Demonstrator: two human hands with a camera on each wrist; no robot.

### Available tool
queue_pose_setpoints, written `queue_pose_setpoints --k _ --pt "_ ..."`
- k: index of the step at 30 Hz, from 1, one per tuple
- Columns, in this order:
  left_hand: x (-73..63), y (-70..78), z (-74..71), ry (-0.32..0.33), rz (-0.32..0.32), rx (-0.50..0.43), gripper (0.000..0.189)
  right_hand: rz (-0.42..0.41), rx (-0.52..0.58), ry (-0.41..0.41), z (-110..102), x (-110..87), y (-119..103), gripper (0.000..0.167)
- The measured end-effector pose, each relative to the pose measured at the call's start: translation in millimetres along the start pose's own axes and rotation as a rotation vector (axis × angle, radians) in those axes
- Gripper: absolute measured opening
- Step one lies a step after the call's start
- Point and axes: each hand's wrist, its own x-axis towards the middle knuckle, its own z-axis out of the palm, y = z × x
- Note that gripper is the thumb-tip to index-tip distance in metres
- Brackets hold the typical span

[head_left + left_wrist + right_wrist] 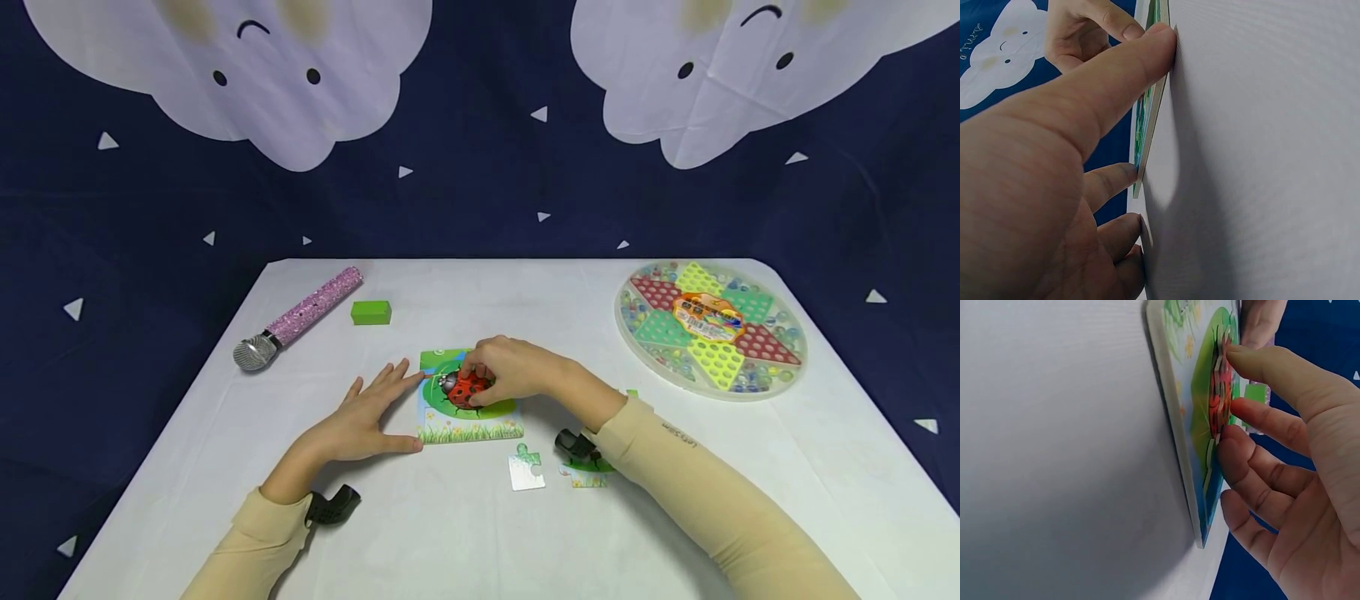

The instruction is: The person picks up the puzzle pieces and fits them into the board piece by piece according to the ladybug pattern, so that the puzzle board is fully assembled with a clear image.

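Note:
A square puzzle board (472, 432) with a red ladybug on a green leaf lies on the white table. My left hand (360, 421) is at its left side, fingers spread; the thumb touches the near left corner and the index finger the left edge. From above, my right hand (517, 367) pinches a ladybug puzzle piece (459, 392) between thumb and fingers. In the right wrist view, the red ladybug pieces (1219, 394) stand slightly proud of the board (1175, 381). My right fingers partly hide the ladybug in the head view.
A loose puzzle piece (527, 471) lies near the board, with more pieces (588, 477) partly under my right forearm. Farther off are a green block (371, 312), a pink glittery microphone (315, 307) and a round marble board game (712, 329).

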Motion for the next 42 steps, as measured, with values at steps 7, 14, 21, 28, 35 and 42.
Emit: queue_pose_setpoints --k 7,14,21,28,35,42 --pt "-0.2 2.9 -1.8 -0.021 -0.022 0.017 0.103 0.001 -0.032 -0.008 -6 -5.5 -3 0.033" --pt "-0.1 -5.3 2.5 0.001 0.007 0.013 0.103 0.009 -0.002 0.001 -15 -16.5 -1 0.033" --pt "-1.0 -4.6 2.5 0.010 0.015 0.002 0.104 0.008 0.032 0.015 -23 -34.1 11 0.032" --pt "-1.9 4.8 -2.8 -0.013 -0.024 0.015 0.103 0.038 0.075 0.023 -31 -56.0 25 0.035" --pt "-1.9 6.5 -4.2 -0.018 -0.033 0.020 0.102 0.122 0.096 0.017 -40 -83.0 35 0.037" --pt "-1.4 -0.5 0.1 0.002 0.005 -0.010 0.101 0.201 0.119 0.022 -44 -110.2 53 0.041"
